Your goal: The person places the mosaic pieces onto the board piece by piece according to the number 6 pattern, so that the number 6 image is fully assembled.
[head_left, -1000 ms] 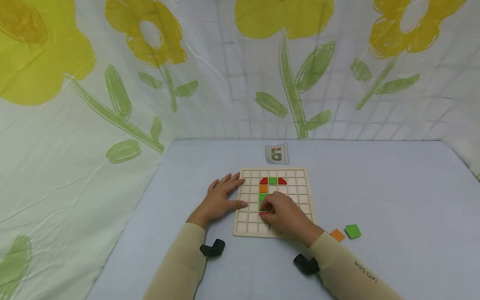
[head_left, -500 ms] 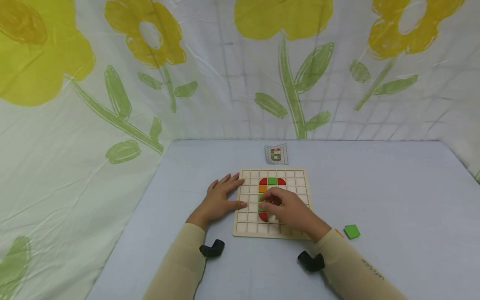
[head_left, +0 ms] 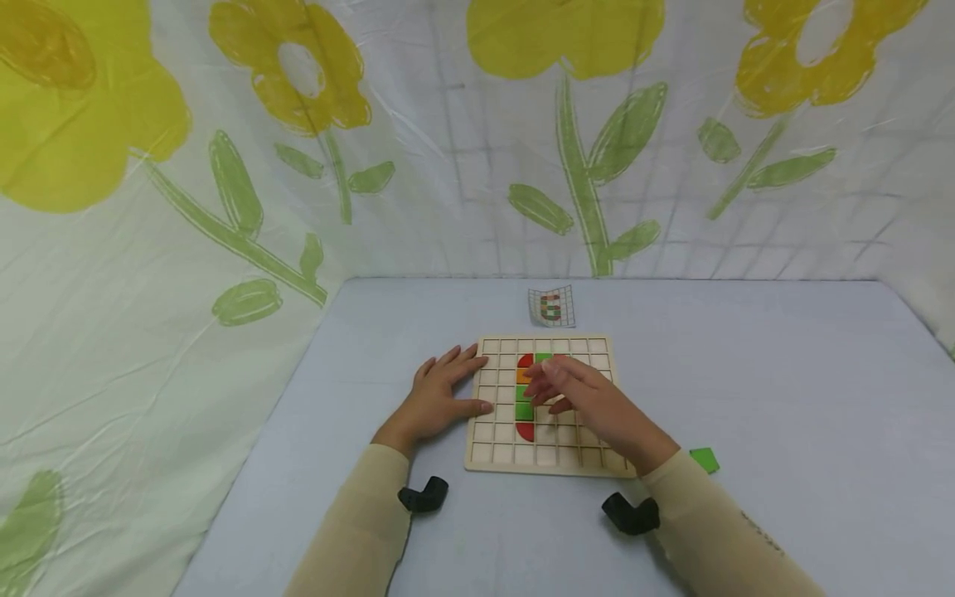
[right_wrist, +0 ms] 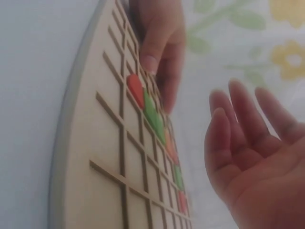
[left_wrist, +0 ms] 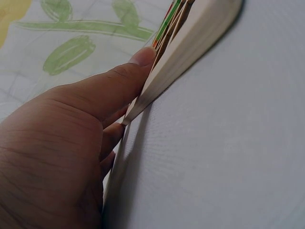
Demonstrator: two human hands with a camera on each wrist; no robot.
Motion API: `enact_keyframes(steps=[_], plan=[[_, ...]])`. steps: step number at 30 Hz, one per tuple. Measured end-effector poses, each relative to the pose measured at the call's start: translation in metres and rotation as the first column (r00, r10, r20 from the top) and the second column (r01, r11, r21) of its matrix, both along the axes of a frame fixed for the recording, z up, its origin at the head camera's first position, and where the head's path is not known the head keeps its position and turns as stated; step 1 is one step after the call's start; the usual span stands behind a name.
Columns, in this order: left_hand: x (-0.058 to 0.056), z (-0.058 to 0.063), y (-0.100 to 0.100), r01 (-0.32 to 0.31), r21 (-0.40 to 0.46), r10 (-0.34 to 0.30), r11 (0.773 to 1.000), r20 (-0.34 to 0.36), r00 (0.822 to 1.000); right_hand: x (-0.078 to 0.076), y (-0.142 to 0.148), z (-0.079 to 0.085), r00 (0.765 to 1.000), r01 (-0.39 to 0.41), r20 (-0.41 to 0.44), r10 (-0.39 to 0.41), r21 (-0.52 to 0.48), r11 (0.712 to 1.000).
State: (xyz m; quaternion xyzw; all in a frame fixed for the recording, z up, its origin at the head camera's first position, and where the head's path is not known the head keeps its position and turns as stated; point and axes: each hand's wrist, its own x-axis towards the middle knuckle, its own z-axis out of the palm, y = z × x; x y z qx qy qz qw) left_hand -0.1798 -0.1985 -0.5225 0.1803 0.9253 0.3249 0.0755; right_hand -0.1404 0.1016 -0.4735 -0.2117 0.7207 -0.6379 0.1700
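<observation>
A square wooden grid board (head_left: pixel 503 453) lies on the table. Along one column of its cells run a rounded red piece (head_left: pixel 525 431), two green squares (head_left: pixel 525 411), an orange square (head_left: pixel 523 376) and another rounded red piece (head_left: pixel 525 361). A further green piece (head_left: pixel 543 357) and a red one partly behind my fingers continue the top row. My left hand (head_left: pixel 435 402) rests at the board's left edge, fingers spread, thumb on the rim. Over the board hovers my right hand (head_left: pixel 589 402), apart from it, fingers loosely bent and nothing between them in the right wrist view (right_wrist: pixel 262 162).
A small printed card (head_left: pixel 551 307) with a coloured grid pattern lies behind the board. Green loose tiles (head_left: pixel 704 459) sit to the right, partly behind the right sleeve (head_left: pixel 716 522). A flowered cloth (head_left: pixel 448 166) hangs at the table's back edge.
My right hand has lifted off the lower red piece and moved up and right, its fingers opening. The loose orange tile is now hidden by the sleeve. My left hand stays put.
</observation>
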Motion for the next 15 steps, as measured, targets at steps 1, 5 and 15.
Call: enact_keyframes(steps=[1,5,15], plan=[[0.0,0.0,0.0,-0.001,0.0,0.001,1.0,0.0,1.0,0.0,0.002,0.001,1.0,-0.004,-0.003,0.004,-0.012,1.0],[0.0,0.0,0.002,-0.005,-0.011,0.005,1.0,0.004,1.0,-0.001,0.008,0.006,0.999,-0.016,-0.034,0.014,-0.05,0.999],[0.0,0.0,0.002,-0.014,-0.005,0.014,1.0,0.009,1.0,-0.001,0.024,0.013,0.998,-0.009,-0.06,0.005,-0.072,0.997]])
